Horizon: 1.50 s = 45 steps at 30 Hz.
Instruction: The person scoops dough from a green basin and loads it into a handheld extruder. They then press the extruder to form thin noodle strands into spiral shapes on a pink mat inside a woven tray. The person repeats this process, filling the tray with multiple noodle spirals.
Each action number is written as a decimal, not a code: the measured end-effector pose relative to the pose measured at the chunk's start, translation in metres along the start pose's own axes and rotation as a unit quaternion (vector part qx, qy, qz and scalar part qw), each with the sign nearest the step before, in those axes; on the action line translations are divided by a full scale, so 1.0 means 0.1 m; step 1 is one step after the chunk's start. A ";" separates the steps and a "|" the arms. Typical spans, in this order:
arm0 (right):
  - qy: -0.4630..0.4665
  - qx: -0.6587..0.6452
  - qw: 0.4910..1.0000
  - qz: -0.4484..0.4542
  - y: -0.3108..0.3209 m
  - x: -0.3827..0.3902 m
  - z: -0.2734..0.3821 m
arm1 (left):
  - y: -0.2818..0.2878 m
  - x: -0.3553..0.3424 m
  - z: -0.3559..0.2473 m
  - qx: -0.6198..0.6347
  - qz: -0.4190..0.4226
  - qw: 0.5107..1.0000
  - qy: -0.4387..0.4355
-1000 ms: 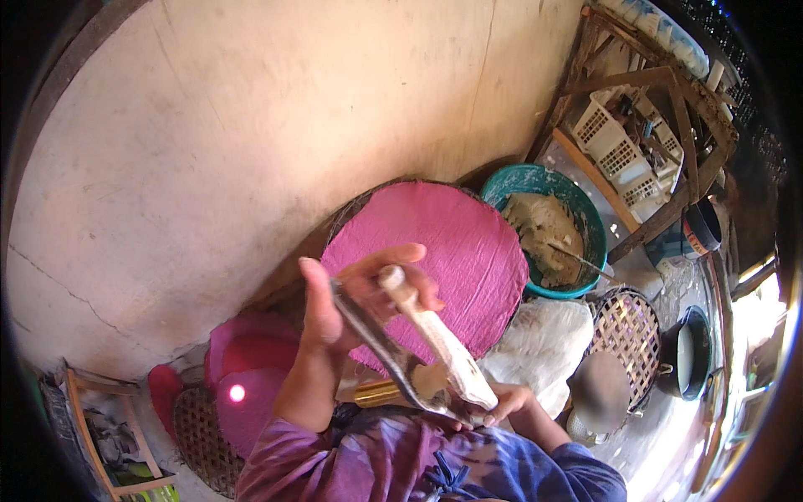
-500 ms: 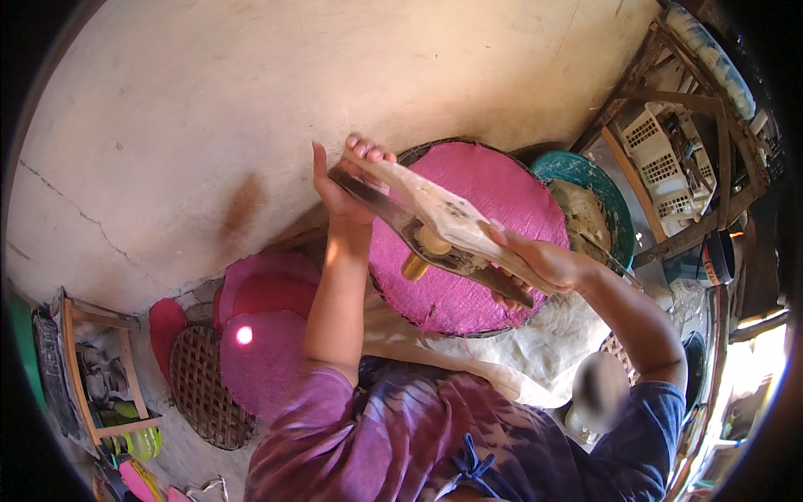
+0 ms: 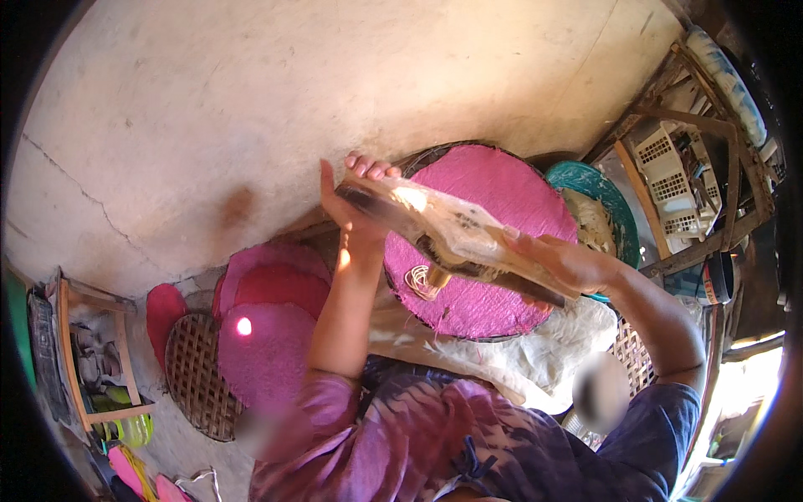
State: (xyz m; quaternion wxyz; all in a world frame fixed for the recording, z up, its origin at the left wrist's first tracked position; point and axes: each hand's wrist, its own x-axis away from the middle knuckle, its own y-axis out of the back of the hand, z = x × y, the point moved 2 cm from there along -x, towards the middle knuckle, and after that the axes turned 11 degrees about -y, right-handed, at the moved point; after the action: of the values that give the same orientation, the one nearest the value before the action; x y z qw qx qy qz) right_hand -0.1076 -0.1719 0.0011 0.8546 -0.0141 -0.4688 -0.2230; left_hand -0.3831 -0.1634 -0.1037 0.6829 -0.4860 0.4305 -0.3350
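Between my hands is a wooden hand press (image 3: 473,224), two long boards one above the other with a brass-coloured cylinder (image 3: 437,278) under the middle. My left hand (image 3: 361,197) grips its left end, fingers curled over the top board and thumb sticking up. Around the right end my right hand (image 3: 573,263) is closed, some fingertips showing below the lower board. Pale thin strands (image 3: 421,284) hang or lie in loops just below the cylinder. Beneath the press is a round tray with a bright pink cloth-like cover (image 3: 510,188).
Behind the tray rises a plain wall (image 3: 251,100). At right are a teal basin (image 3: 623,222) with pale doughy matter and a wooden rack (image 3: 736,167) with a white plastic basket (image 3: 665,176). Pink round pieces (image 3: 268,360) and a woven tray (image 3: 201,376) lie at left.
The two boards have come closer together. Pale strands now show below the cylinder, where none showed before. In the picture, both hands and the press sit slightly lower and further right.
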 end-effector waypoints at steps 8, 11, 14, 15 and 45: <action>0.022 -0.015 1.000 -0.015 -0.06 -0.05 -0.08 | -0.20 -0.03 -0.11 -0.062 0.049 0.997 0.010; -0.008 -0.007 0.999 -0.035 -0.02 0.04 -0.20 | -0.03 0.07 0.04 -0.014 0.008 0.999 0.029; 0.002 -0.006 0.998 -0.067 0.09 0.06 -0.34 | 0.20 0.01 0.24 0.031 0.021 0.998 0.042; 0.000 -0.058 0.998 -0.037 0.12 0.03 -0.40 | 0.26 -0.02 0.25 0.041 0.032 0.998 0.045; 0.045 -0.040 0.996 0.059 0.19 -0.10 -0.57 | -0.20 -0.10 0.25 -0.083 0.049 0.994 0.051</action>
State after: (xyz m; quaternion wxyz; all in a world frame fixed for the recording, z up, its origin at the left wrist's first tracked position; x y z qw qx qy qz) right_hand -0.0600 -0.1644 -0.0355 0.8852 -0.0655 -0.4191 -0.1913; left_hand -0.3648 -0.1511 -0.0776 0.6331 -0.5011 0.5145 -0.2887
